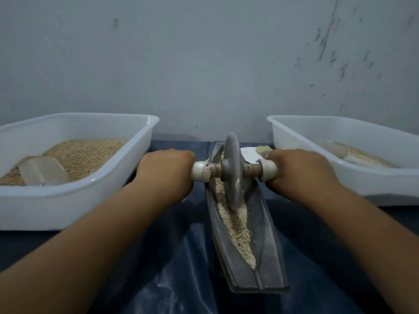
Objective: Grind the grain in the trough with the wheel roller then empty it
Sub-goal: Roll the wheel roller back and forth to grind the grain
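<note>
Grey wheel roller (231,171) in trough (265,232)

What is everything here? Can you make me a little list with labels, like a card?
place: dark blue sheet below a grey wall
tool: wheel roller, standing on edge in the trough
in trough: crushed grain along the groove
left hand: grips the axle's left end
right hand: grips the axle's right end
left tub: much grain, a clear scoop lying in it
right tub: a little grain
behind trough: white dish and a brush
</note>
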